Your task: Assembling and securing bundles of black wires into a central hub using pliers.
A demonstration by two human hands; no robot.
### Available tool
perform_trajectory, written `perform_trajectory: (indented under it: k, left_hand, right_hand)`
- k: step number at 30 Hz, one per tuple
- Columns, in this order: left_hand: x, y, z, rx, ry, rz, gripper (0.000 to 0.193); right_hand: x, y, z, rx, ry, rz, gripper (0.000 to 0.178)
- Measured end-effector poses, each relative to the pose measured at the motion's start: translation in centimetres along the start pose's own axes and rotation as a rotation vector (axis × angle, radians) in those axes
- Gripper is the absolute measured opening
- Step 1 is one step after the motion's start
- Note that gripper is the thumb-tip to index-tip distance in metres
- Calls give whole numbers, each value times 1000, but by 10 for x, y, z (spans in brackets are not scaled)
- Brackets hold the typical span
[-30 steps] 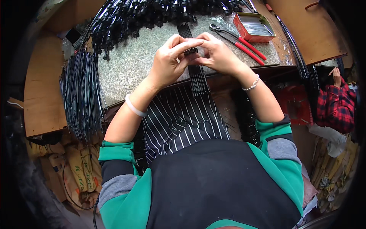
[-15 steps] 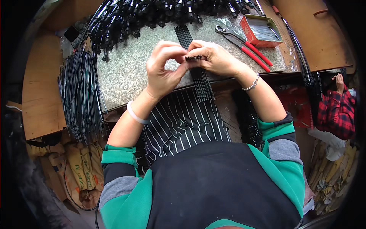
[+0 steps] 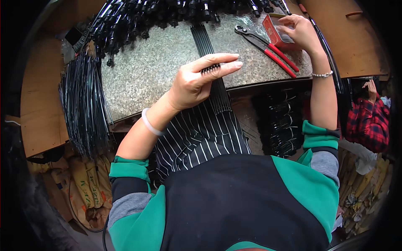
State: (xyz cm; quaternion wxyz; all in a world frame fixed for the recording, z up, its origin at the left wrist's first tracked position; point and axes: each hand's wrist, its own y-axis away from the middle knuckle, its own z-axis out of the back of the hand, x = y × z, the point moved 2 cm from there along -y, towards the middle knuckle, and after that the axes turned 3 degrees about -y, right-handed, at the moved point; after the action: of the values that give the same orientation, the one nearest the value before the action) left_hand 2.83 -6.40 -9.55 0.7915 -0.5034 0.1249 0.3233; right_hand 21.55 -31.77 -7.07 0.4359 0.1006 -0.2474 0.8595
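Note:
A row of thin black rods lies flat across the grey speckled board, its near end hanging over the front edge. My left hand is closed over it, with two fingers stretched across the row. Dark bead-like ends show between those fingers. Up at the right, my right hand reaches over the red tin, its thumb and forefinger apart at the opening. The hand covers much of the thin silvery wires inside. Beside the tin lie red-handled pliers, untouched.
A heap of black rods with thick caps covers the board's far edge. Long dark strands hang over its left side. Bundled black pieces sit below the table. Another person in a red checked sleeve is at the far right.
My right hand has let go of the rods and moved right and away to the tin. My left hand has stayed at the rods, its fingers now stretched to the right.

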Motion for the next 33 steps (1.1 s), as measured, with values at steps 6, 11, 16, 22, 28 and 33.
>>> perform_trajectory:
  k: [6,11,16,22,28,33]
  left_hand:
    - [2,2,-4,10,4,-8,54]
    - [2,-1,-8,22,15,-5,54]
    - [2,1,-5,33,-11,6,53]
    - [4,4,-7,-18,24,2,48]
    - [2,5,-6,8,3,5,41]
    - [4,8,-7,-11,14,-25,44]
  right_hand:
    - [-19,-5,-10,137,113,97,16]
    - [-1,7,7,-190,110,207,13]
    - [117,61,1,-119,-453,469,13]
    - [145,77,-13,-206,-293,558,18]
    - [151,78,-14,-206,-315,560,22]
    - [158,77,-6,-198,-226,651,23]
